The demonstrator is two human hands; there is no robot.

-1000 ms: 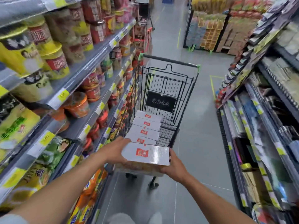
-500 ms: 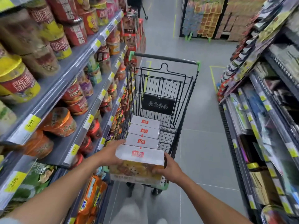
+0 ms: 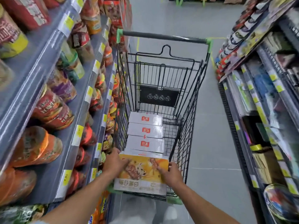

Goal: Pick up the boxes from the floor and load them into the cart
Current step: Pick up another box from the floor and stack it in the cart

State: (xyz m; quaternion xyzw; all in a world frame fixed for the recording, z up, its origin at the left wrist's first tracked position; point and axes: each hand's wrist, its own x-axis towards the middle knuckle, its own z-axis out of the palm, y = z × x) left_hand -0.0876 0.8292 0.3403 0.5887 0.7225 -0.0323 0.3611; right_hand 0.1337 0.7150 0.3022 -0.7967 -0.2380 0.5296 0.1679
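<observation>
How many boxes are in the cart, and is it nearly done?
At least three white cardboard boxes with red labels lie in a row in the black wire cart. The left hand and right hand grip an orange-fronted box, tilted over the cart's near end, not yet set down. No more boxes show on the grey floor, so what's left is unclear.
</observation>
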